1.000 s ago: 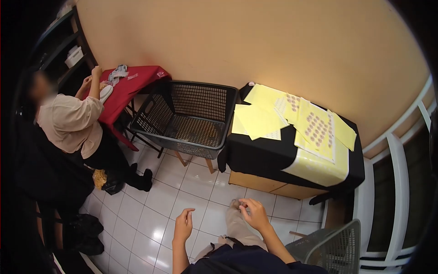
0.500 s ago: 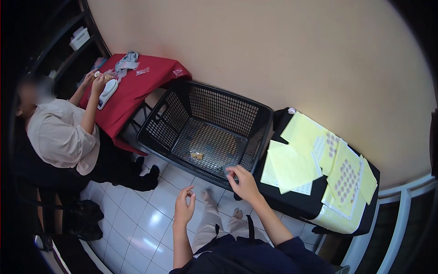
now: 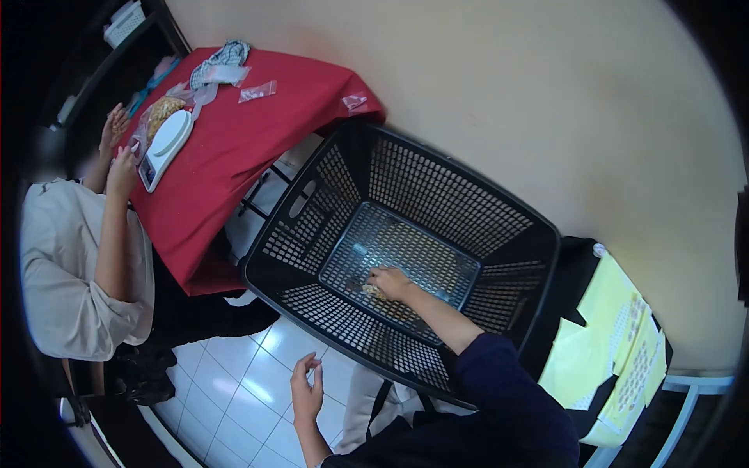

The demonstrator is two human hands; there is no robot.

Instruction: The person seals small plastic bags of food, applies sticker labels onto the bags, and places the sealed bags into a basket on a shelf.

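Note:
A large black plastic basket (image 3: 343,335) with latticed walls stands before me. My right hand (image 3: 390,283) reaches down inside it, its fingers closed on a small clear packet with pale yellowish-brown contents (image 3: 373,292) at the bottom. Exactly how the fingertips sit on the packet is partly hidden. Outside the near side of the basket, over the tiled floor, my left hand (image 3: 307,388) holds nothing; its fingers are slightly bent and apart from the thumb.
Left, a red-covered table (image 3: 226,140) bears a white scale (image 3: 168,148), a bag of yellowish-brown pieces (image 3: 164,114), small plastic packets and a checked cloth (image 3: 226,58). A co-worker (image 3: 86,257) stands there, hands near the scale. Right, yellow sheets (image 3: 581,351) lie on a black-covered table (image 3: 573,269).
My right hand has gone from above the near rim down to the packet on the basket floor. I have leaned closer to the basket. The co-worker's hands have let go of the bag by the scale.

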